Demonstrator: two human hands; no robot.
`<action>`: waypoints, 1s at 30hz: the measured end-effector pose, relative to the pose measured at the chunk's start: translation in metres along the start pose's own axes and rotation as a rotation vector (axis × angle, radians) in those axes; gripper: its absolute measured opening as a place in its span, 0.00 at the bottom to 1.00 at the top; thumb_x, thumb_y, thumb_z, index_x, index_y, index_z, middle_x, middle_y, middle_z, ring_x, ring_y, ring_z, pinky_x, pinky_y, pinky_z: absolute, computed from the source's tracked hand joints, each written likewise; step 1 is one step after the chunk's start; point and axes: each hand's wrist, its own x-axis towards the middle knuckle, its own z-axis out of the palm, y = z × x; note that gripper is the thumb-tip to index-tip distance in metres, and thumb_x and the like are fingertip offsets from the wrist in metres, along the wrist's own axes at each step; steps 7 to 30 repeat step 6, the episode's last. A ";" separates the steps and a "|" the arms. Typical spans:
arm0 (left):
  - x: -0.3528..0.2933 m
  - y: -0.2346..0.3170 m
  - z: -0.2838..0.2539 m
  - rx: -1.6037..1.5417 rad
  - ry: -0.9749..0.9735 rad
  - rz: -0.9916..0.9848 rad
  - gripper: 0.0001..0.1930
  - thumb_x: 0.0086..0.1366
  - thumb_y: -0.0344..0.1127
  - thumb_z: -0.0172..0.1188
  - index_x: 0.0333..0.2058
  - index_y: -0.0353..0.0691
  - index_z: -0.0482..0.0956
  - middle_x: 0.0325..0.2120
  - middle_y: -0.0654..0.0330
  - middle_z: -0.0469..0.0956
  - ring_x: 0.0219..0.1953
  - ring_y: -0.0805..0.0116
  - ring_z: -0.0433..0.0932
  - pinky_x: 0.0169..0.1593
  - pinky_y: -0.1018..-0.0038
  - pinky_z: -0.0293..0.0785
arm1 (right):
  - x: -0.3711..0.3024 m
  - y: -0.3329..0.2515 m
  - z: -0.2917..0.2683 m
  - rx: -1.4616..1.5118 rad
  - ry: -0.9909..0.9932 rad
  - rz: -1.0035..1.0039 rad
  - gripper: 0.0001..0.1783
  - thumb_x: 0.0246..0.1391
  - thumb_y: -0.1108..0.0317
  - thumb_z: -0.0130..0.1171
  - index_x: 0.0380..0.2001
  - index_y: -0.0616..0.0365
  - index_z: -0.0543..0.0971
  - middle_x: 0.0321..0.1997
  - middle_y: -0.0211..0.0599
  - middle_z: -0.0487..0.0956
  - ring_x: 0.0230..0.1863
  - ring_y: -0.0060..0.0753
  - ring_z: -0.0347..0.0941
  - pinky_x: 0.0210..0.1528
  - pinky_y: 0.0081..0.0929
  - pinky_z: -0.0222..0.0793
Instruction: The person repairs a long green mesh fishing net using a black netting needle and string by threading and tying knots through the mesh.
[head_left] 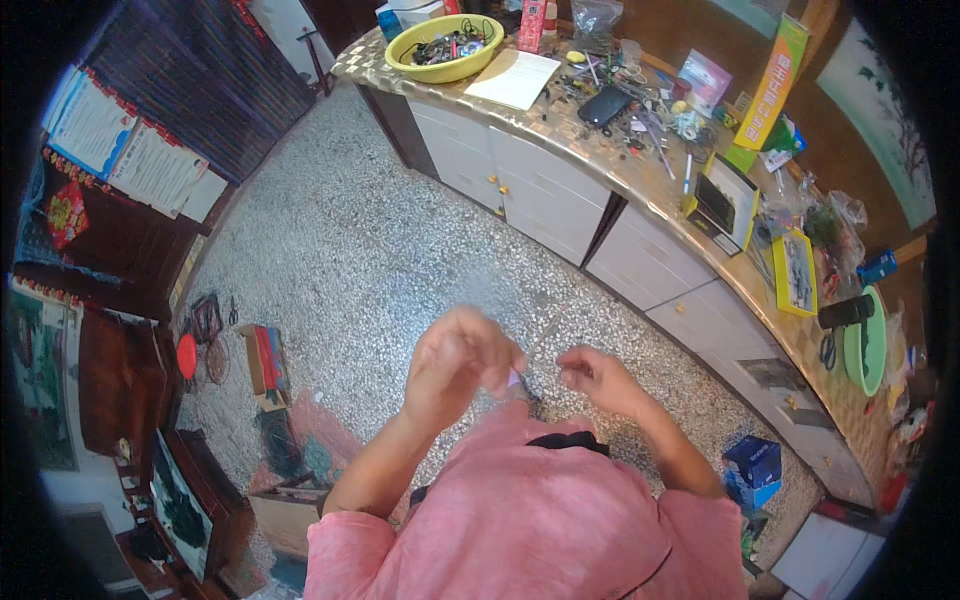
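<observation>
My left hand (457, 362) is raised in front of my chest, slightly blurred, its fingers curled inward. At its fingertips shows a small pale purple piece (514, 379); the hand seems closed on it, but its kind is too small to make out. A short distance to the right is my right hand (600, 382), thumb and fingers loosely bent with a gap between them. Nothing shows in that hand. Both hands are above the speckled floor (370, 240), apart from each other and from the counter.
A long counter (600, 160) curves along the right, over white cabinets (555, 190). On it are a yellow basin (445, 68) of small items, a dark phone-like object (605, 105), boxes and a green basin (866, 340). A blue box (752, 470) and an open carton (265, 370) stand on the floor.
</observation>
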 end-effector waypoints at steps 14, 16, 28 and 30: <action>0.032 -0.013 -0.076 0.060 0.144 -0.194 0.22 0.65 0.57 0.46 0.29 0.42 0.65 0.18 0.62 0.68 0.20 0.69 0.70 0.44 0.65 0.70 | 0.114 -0.025 -0.022 0.282 -0.019 0.100 0.20 0.57 0.70 0.54 0.54 0.55 0.67 0.43 0.37 0.77 0.40 0.28 0.74 0.45 0.27 0.70; 0.032 -0.013 -0.076 0.060 0.144 -0.194 0.22 0.65 0.57 0.46 0.29 0.42 0.65 0.18 0.62 0.68 0.20 0.69 0.70 0.44 0.65 0.70 | 0.114 -0.025 -0.022 0.282 -0.019 0.100 0.20 0.57 0.70 0.54 0.54 0.55 0.67 0.43 0.37 0.77 0.40 0.28 0.74 0.45 0.27 0.70; 0.032 -0.013 -0.076 0.060 0.144 -0.194 0.22 0.65 0.57 0.46 0.29 0.42 0.65 0.18 0.62 0.68 0.20 0.69 0.70 0.44 0.65 0.70 | 0.114 -0.025 -0.022 0.282 -0.019 0.100 0.20 0.57 0.70 0.54 0.54 0.55 0.67 0.43 0.37 0.77 0.40 0.28 0.74 0.45 0.27 0.70; 0.032 -0.013 -0.076 0.060 0.144 -0.194 0.22 0.65 0.57 0.46 0.29 0.42 0.65 0.18 0.62 0.68 0.20 0.69 0.70 0.44 0.65 0.70 | 0.114 -0.025 -0.022 0.282 -0.019 0.100 0.20 0.57 0.70 0.54 0.54 0.55 0.67 0.43 0.37 0.77 0.40 0.28 0.74 0.45 0.27 0.70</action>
